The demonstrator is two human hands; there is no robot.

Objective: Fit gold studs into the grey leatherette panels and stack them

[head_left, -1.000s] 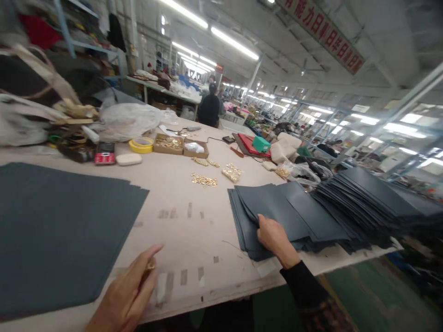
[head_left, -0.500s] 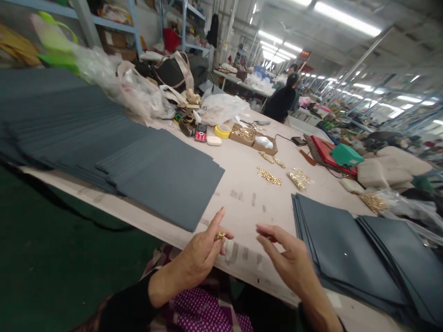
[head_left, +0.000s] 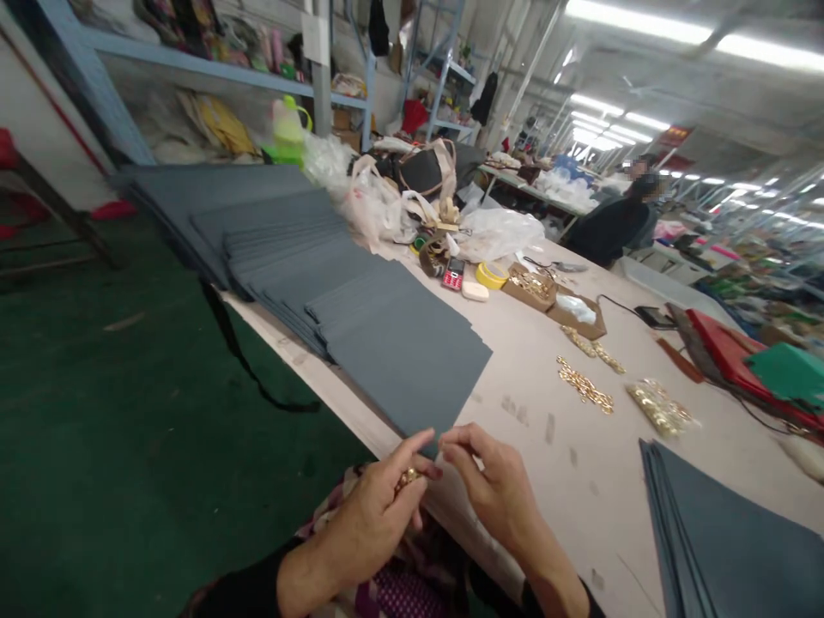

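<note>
Grey sheets (head_left: 405, 343) fan lengthwise, slanting toward my left hand (head_left: 377, 511) and right hand (head_left: 502, 498); I can't tell either grip.

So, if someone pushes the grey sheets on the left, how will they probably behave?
The sheets would likely slide over one another: they lie fanned, with smooth-looking faces. They may flex if lifted, since their edges look thin. Rolling seems unlikely, as they lie flat.

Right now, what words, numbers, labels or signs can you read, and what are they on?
None can be read for sure.
Red hanging sign: too small and blurred.
Keypad phone: any numbers are too small.
White sheet on the shelf post: no writing I can make out.
</note>
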